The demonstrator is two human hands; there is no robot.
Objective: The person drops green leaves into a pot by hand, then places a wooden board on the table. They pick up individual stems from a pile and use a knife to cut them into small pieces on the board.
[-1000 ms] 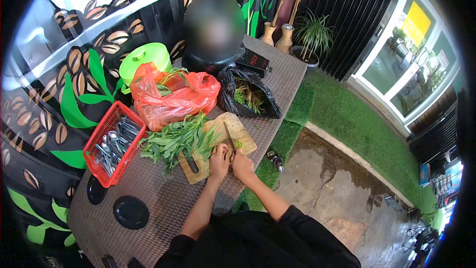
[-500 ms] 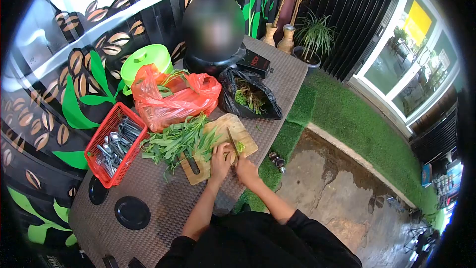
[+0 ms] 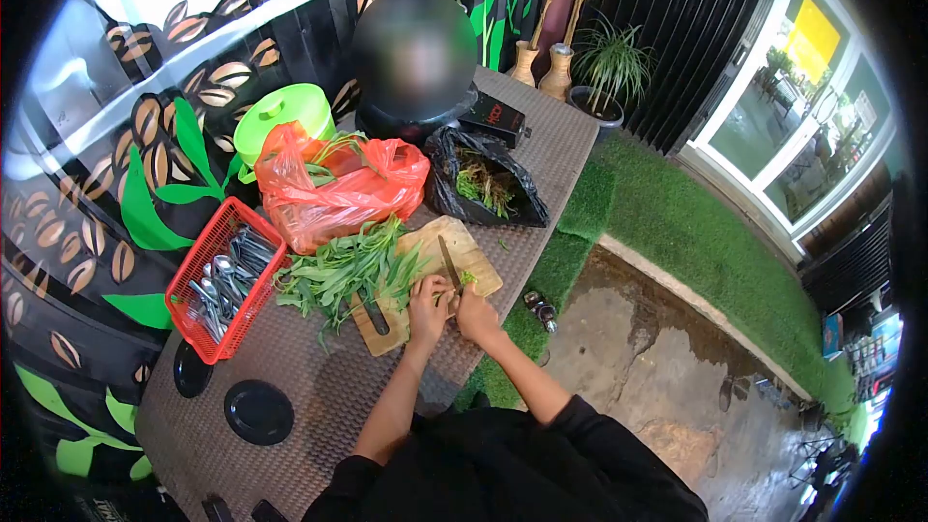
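Observation:
A wooden cutting board lies on the brown woven table. A pile of long green leafy stalks covers its left half. My left hand presses down on the stalk ends at the board's near edge. My right hand grips the handle of a knife, whose blade points away from me over the board. A small heap of chopped green bits sits just right of the blade.
An orange plastic bag of greens and a black bag of scraps lie behind the board. A red basket of cutlery stands at left, with a green lidded pot behind it. Two black round dishes sit near me. Artificial grass borders the table's right side.
The knife rocks over the stalk ends, its blade swinging slightly right and then back. Both hands stay at the board's near edge.

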